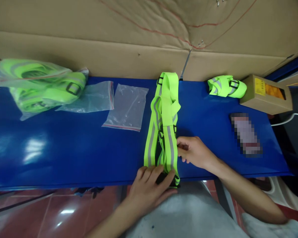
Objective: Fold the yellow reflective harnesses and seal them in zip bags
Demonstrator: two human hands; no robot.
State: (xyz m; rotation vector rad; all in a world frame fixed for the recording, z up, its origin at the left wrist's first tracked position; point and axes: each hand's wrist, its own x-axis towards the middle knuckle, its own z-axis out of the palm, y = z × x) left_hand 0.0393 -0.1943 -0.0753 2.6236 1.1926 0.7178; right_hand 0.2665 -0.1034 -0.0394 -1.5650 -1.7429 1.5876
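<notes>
A fluorescent yellow-green reflective vest (pixel 172 142), made of elastic straps with grey stripes and black buckles, lies lengthwise before me, its straps gathered into a long narrow bundle. Across its lower end, at the table's front edge, rests my left hand (pixel 149 185); its fingers lie over the straps and a black part, with the thumb apart. My right hand (pixel 195 150) is closed in a pinch at the vest's right edge, about halfway down. Its fingertips are partly hidden against the strap.
Two clear zip bags (pixel 127 107) (pixel 94 97) lie left of the vest, beside a bulging bag of similar straps (pixel 44 87). At the right are a rolled vest (pixel 227 86), a cardboard box (pixel 265 94) and a blurred phone (pixel 245 134) on the blue table (pixel 72 148). Cardboard stands behind.
</notes>
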